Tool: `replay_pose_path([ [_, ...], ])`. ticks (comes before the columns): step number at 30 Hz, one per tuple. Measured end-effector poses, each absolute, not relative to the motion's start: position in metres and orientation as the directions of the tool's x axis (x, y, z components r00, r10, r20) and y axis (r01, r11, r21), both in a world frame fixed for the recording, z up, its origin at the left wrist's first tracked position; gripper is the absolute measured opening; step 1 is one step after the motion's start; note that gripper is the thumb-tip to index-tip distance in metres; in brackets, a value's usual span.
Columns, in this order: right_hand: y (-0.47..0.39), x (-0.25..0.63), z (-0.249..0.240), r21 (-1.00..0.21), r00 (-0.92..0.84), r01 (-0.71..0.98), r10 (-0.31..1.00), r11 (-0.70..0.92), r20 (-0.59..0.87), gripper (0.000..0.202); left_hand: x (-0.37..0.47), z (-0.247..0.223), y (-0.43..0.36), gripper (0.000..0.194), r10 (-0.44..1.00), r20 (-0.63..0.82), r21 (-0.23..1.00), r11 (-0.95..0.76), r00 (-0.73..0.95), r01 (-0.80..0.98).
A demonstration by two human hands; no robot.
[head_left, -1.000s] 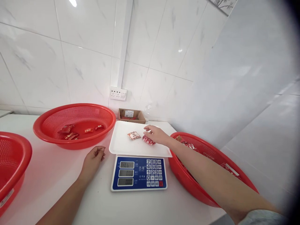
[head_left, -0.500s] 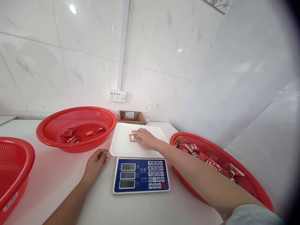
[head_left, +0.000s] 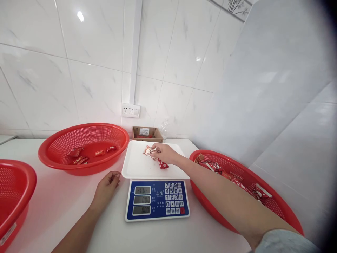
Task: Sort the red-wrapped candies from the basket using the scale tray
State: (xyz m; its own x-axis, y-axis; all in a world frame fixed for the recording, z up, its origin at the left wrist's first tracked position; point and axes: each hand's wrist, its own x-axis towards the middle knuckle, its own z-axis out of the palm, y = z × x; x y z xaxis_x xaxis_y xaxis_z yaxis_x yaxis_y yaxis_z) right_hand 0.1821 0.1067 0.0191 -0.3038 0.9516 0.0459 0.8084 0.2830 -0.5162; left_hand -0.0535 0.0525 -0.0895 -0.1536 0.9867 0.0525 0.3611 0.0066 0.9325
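Observation:
Over the white tray (head_left: 137,165) of a digital scale (head_left: 158,200), my right hand (head_left: 164,153) pinches a small white-and-red packet (head_left: 149,151). A red packet with white dots (head_left: 163,164) lies on the tray just below that hand. My left hand (head_left: 109,181), its fingers curled, rests on the table left of the scale; whether anything is inside it is hidden. Several red packets (head_left: 100,153) lie in the red basket (head_left: 84,168) at the back left.
A second red basket (head_left: 19,168) stands at the left edge. Under my right forearm is a red basket (head_left: 210,219) full of packets (head_left: 216,167). Behind the scale sits a cardboard box (head_left: 147,133), close to the tiled wall (head_left: 94,88).
The white-and-red packet is lifted and tilted in my right hand. The dotted red packet now shows below that hand. The view has shifted slightly.

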Motion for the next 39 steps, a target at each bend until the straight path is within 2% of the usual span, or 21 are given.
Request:
replay_pose_path([
  [5, 0.108, 0.187, 0.015, -0.517, -0.285, 0.813, 0.957, 0.267, 0.047, 0.025, -0.054, -0.091, 0.053, 0.038, 0.99, 0.046, 0.926, 0.008, -0.135, 0.378],
  [11, 0.1, 0.198, 0.005, -0.405, -0.285, 0.863, 0.953, 0.303, 0.106, 0.038, -0.054, -0.093, 0.054, 0.037, 0.992, 0.041, 0.924, 0.008, -0.121, 0.382],
  [16, 0.092, 0.21, -0.007, -0.343, -0.331, 0.873, 0.938, 0.347, 0.106, 0.036, -0.056, -0.096, 0.055, 0.035, 0.993, 0.04, 0.921, 0.007, -0.114, 0.389],
  [20, 0.093, 0.218, -0.011, -0.3, -0.29, 0.9, 0.948, 0.316, 0.128, 0.037, -0.056, -0.098, 0.056, 0.035, 0.993, 0.041, 0.914, 0.007, -0.11, 0.405],
  [32, 0.07, 0.212, 0.004, -0.213, -0.356, 0.912, 0.934, 0.351, 0.012, 0.041, -0.056, -0.1, 0.055, 0.032, 0.996, 0.027, 0.903, 0.012, -0.085, 0.429],
  [39, 0.078, 0.218, 0.005, -0.128, -0.344, 0.931, 0.939, 0.341, 0.001, 0.033, -0.056, -0.103, 0.058, 0.032, 0.998, 0.027, 0.89, 0.003, -0.059, 0.457],
])
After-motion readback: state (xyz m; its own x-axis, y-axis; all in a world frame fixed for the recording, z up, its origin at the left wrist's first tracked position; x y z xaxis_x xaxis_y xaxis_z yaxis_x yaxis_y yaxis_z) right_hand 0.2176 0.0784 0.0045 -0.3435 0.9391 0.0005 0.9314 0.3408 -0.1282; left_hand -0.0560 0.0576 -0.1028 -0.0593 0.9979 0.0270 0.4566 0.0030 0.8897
